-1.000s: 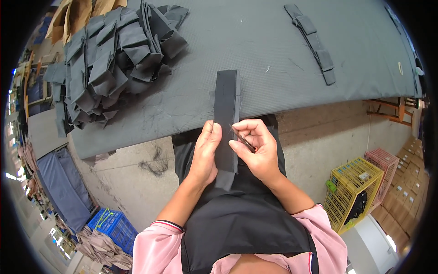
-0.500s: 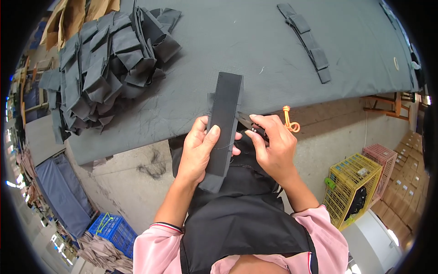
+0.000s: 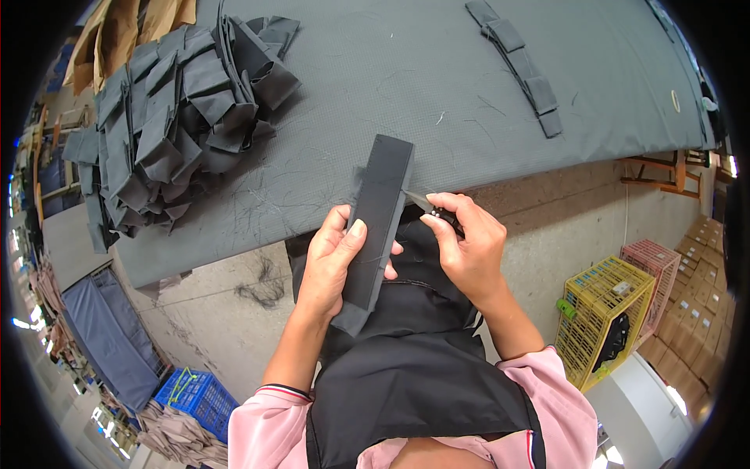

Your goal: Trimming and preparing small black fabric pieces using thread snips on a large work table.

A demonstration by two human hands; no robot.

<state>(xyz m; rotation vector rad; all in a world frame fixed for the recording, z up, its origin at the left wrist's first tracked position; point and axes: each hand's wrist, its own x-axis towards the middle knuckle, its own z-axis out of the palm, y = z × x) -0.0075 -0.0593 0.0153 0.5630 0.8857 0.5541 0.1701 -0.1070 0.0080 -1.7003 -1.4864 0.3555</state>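
Closest in there's a black apron (image 3: 414,383) over pink sleeves (image 3: 269,422). Left hand (image 3: 326,258) has a dark fabric strip (image 3: 381,207), thumb flat on top, fingers wrapped underneath and poking out the far edge. So yeah, solid grip. The strip is slanted over the lap, its upper end overlapping the desk (image 3: 351,86) edge in view. Right hand (image 3: 475,242) is pinching small dark snips (image 3: 445,220) between thumb and fingers, tips right at the strip's right edge; can't tell if they're actually biting.

Further onto the desk: big heap of similar dark pieces (image 3: 168,133) on the left, one folded strip (image 3: 519,70) lying off on the right, plus brown papery stuff (image 3: 121,43) behind the heap.

Containers are down past the desk: blue crate (image 3: 205,400) on the left with a green cord (image 3: 181,383) on it, contents too hard to make out. On the right, a yellow crate (image 3: 578,336) with something black (image 3: 614,342) inside, a pinkish-red crate (image 3: 655,262) just behind, then stacked cardboard boxes (image 3: 691,320).
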